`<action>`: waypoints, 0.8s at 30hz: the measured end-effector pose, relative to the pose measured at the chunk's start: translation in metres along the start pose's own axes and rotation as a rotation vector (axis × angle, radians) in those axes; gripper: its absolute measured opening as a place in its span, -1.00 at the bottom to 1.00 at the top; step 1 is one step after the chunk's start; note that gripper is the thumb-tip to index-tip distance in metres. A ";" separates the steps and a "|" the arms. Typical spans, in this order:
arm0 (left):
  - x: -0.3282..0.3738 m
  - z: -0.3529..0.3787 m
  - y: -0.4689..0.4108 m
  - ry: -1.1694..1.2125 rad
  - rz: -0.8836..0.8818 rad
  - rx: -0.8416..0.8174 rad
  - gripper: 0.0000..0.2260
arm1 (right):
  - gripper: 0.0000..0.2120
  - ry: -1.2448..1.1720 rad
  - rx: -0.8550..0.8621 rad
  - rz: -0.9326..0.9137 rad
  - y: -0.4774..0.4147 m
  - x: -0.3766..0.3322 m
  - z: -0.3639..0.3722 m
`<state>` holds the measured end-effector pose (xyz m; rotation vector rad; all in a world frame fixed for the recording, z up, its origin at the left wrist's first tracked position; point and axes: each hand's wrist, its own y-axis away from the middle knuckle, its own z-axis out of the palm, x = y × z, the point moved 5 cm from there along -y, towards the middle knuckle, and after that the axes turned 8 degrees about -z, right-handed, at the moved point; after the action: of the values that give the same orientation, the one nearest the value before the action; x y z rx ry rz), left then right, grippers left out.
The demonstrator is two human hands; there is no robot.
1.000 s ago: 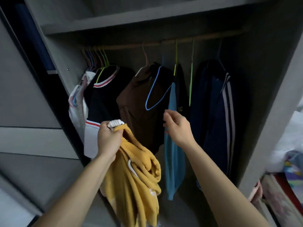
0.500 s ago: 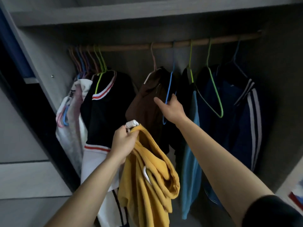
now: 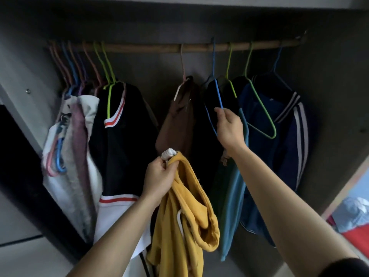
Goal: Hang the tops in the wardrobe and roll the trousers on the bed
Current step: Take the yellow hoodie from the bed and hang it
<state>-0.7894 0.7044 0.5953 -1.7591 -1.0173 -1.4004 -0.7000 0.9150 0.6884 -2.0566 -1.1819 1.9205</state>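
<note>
Below rail (image 3: 151,48), right hand (image 3: 230,128) seemingly holds hanger (image 3: 218,94).

The brown wooden rail (image 3: 151,48) is running across at 12 o'clock. The thin blue wire hanger (image 3: 214,62) is hanging on it at 1 o'clock. The soft yellow hooded top (image 3: 187,208) is dangling at 6 o'clock.

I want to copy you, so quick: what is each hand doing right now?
Left hand: closed, gripping the bunched yellow top.
Right hand: closed, pinching the empty blue hanger.
</note>
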 end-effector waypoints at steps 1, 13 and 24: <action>-0.002 -0.001 -0.001 -0.008 -0.010 -0.004 -0.79 | -0.71 0.000 0.003 -0.007 -0.001 -0.001 -0.003; -0.012 -0.008 0.009 0.033 -0.048 0.145 -0.90 | -0.70 -0.052 -0.029 0.011 0.005 -0.021 -0.021; -0.033 0.016 0.027 -0.060 -0.083 0.210 -0.77 | -0.64 -0.080 -0.027 0.093 0.192 0.079 -0.074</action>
<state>-0.7626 0.6997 0.5595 -1.6291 -1.2355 -1.2468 -0.5531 0.8583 0.5340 -2.1023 -1.1528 2.0578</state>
